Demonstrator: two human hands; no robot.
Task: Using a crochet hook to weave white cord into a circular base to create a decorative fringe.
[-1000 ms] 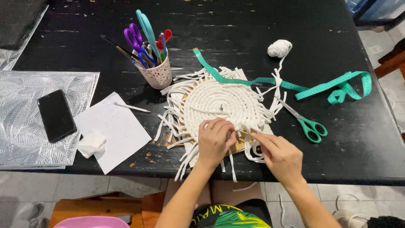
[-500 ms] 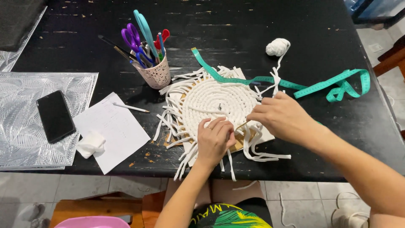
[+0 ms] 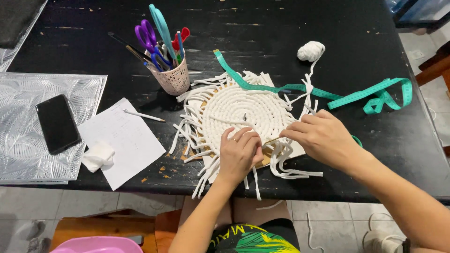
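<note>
A person's left hand (image 3: 240, 154) presses fingers down on the near edge of a round white cord mat (image 3: 243, 112) on the black bench (image 3: 281, 28), while the right hand (image 3: 323, 138) pinches a thin stick (image 3: 271, 140) between both grips, the mat's coil just beyond.
</note>
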